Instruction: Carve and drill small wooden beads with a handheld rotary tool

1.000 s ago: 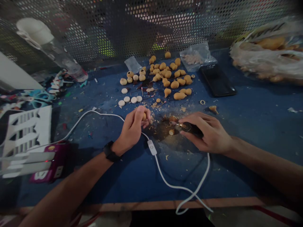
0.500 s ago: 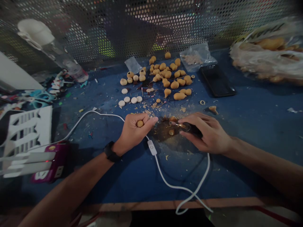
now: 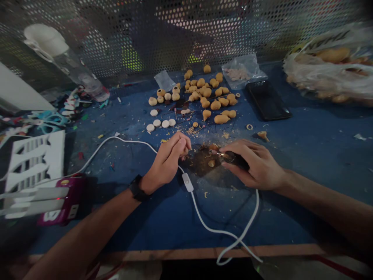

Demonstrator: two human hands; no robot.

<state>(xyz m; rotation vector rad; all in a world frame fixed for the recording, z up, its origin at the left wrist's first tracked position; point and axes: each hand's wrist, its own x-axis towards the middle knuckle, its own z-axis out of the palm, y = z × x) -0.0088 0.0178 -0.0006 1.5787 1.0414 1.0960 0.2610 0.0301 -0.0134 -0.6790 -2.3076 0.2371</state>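
Observation:
My left hand (image 3: 171,157), with a dark band at the wrist, is closed and turned so that its fingers curl inward over the table. The small round gourd seen in this fist a moment ago is now hidden by the fingers. In my right hand (image 3: 256,163) is a black rotary tool (image 3: 239,160), its sanding bit (image 3: 212,152) pointing left. Below the bit, a cut gourd piece (image 3: 211,163) lies on a dark, dusty patch of the blue table. From the tool a white cord (image 3: 201,217) with an inline switch (image 3: 187,182) loops across the front.
Several tan gourds (image 3: 215,105) lie at the back centre, beside white discs (image 3: 165,123). A black phone (image 3: 268,100) and a plastic bag of gourds (image 3: 329,77) are to the right. Leftward stand a clear bottle (image 3: 84,76), scissors (image 3: 51,120) and a purple power box (image 3: 65,200).
My left hand has rotated, bringing its back upward and hiding the small gourd that showed in the fist. My right hand and the rotary tool have hardly moved.

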